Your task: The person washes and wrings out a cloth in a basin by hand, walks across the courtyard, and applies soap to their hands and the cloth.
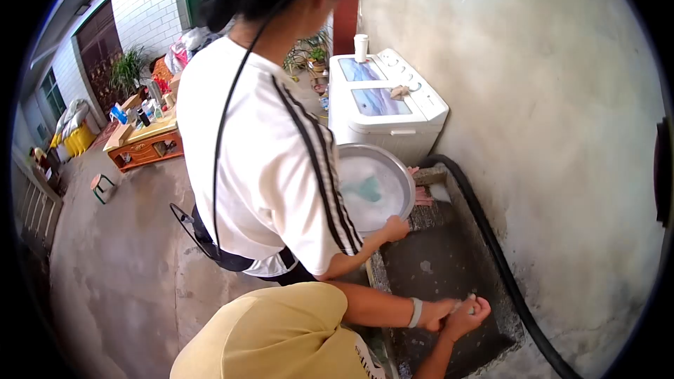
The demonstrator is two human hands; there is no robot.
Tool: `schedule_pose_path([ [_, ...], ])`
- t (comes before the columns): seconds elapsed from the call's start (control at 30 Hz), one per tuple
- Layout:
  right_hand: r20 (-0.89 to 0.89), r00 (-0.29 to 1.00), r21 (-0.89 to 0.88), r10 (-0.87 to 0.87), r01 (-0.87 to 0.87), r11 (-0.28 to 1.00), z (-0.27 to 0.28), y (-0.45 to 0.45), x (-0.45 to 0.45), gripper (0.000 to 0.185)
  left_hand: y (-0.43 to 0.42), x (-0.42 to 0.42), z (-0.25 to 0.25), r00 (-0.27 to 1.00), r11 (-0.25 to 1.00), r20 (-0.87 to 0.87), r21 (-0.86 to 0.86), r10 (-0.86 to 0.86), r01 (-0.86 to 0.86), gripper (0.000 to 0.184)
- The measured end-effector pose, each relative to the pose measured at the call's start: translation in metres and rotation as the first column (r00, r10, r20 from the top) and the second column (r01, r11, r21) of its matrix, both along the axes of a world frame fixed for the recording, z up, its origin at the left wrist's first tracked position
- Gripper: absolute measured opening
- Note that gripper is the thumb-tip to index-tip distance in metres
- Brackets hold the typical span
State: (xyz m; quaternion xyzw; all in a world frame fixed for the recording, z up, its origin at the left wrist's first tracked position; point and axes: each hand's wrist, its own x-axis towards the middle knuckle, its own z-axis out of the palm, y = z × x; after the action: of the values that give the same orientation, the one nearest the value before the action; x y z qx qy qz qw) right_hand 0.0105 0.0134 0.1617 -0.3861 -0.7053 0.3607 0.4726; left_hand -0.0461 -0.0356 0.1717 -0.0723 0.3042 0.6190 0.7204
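Note:
My left hand [434, 314], with a pale band at its wrist, reaches over the dark water of the concrete trough [378, 270]. It meets my right hand [469, 317], whose fingers are curled closed. Something small and pale shows between the two hands, too small to identify. Beside me a person in a white striped T-shirt [242, 147] has a hand at the rim of a metal basin [409, 193]. Sudsy water and a blue-green thing [368, 188] are in the basin.
A black hose [484, 228] runs along the trough by the wall. Behind the basin stands a white washing machine [414, 121] with a white cup [361, 48] on top. Farther left are a cluttered wooden table [151, 146] and a small stool [98, 184].

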Motion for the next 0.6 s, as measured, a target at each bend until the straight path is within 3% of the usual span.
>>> schedule_pose_path([
  [0.07, -0.272, 0.956, -0.328, -0.111, 0.016, 0.944, -0.005, 0.016, 0.001, 0.02, 0.013, 0.003, -0.042, 0.994, 0.994, 0.054, 0.054, -0.096, 0.093, 0.031],
  [0.1, -0.267, 0.958, -0.282, -0.11, 0.032, 0.959, -0.012, 0.023, 0.004, 0.021, 0.02, 0.004, -0.062, 0.986, 0.987, 0.076, 0.083, -0.145, 0.139, 0.036],
  [0.13, -0.267, 0.958, -0.273, -0.103, 0.028, 0.962, -0.007, 0.021, 0.007, 0.021, 0.009, 0.002, -0.021, 0.989, 0.991, 0.066, -0.011, -0.129, 0.13, 0.028],
  [0.17, -0.142, 0.989, -0.301, -0.028, -0.016, 0.953, -0.004, 0.016, 0.012, 0.022, 0.009, 0.002, -0.015, 0.989, 0.987, 0.073, 0.11, -0.127, 0.118, 0.032],
  [0.2, -0.013, 0.999, -0.336, 0.052, -0.053, 0.94, 0.0, 0.008, 0.015, 0.022, 0.029, -0.002, -0.055, 0.991, 0.947, 0.044, 0.302, -0.126, 0.107, 0.028],
  [0.23, -0.094, 0.994, -0.313, 0.049, -0.076, 0.947, -0.005, -0.002, 0.016, 0.02, 0.023, -0.006, -0.039, 0.991, 0.946, 0.05, 0.305, -0.126, 0.105, 0.028],
  [0.27, -0.087, 0.995, -0.311, 0.047, -0.072, 0.948, -0.004, -0.011, 0.017, 0.02, 0.016, -0.014, -0.015, 0.993, 0.986, 0.066, 0.14, -0.098, 0.088, 0.026],
  [0.3, -0.02, 0.998, -0.138, 0.053, -0.055, 0.989, -0.001, -0.02, 0.018, 0.02, 0.011, -0.018, -0.002, 0.994, 0.997, 0.077, -0.028, -0.073, 0.075, 0.025],
  [0.33, 0.046, 0.998, 0.041, 0.043, -0.045, 0.998, 0.003, -0.028, 0.018, 0.02, 0.01, -0.016, -0.012, 0.993, 0.996, 0.08, -0.025, -0.082, 0.085, 0.025],
  [0.4, 0.084, 0.994, 0.042, 0.065, -0.068, 0.997, 0.009, -0.03, 0.021, 0.02, 0.013, -0.005, -0.047, 0.994, 0.993, 0.061, 0.069, -0.096, 0.091, 0.025],
  [0.43, 0.096, 0.995, -0.06, 0.019, -0.013, 0.998, 0.002, -0.02, 0.022, 0.022, 0.012, 0.009, -0.045, 0.993, 0.974, 0.09, 0.218, -0.079, 0.058, 0.021],
  [0.47, 0.111, 0.994, -0.16, -0.024, 0.041, 0.986, 0.001, -0.016, 0.023, 0.024, 0.008, 0.017, -0.038, 0.992, 0.971, 0.088, 0.231, -0.086, 0.064, 0.021],
  [0.53, 0.109, 0.988, -0.184, -0.109, 0.127, 0.975, 0.005, -0.017, 0.029, 0.027, 0.002, 0.03, -0.026, 0.997, 0.997, 0.012, -0.045, -0.07, 0.071, 0.019],
  [0.6, 0.106, 0.976, -0.203, -0.189, 0.208, 0.957, 0.004, -0.014, 0.04, 0.03, 0.003, 0.04, -0.04, 0.996, 0.997, 0.046, 0.041, -0.07, 0.068, 0.018],
])
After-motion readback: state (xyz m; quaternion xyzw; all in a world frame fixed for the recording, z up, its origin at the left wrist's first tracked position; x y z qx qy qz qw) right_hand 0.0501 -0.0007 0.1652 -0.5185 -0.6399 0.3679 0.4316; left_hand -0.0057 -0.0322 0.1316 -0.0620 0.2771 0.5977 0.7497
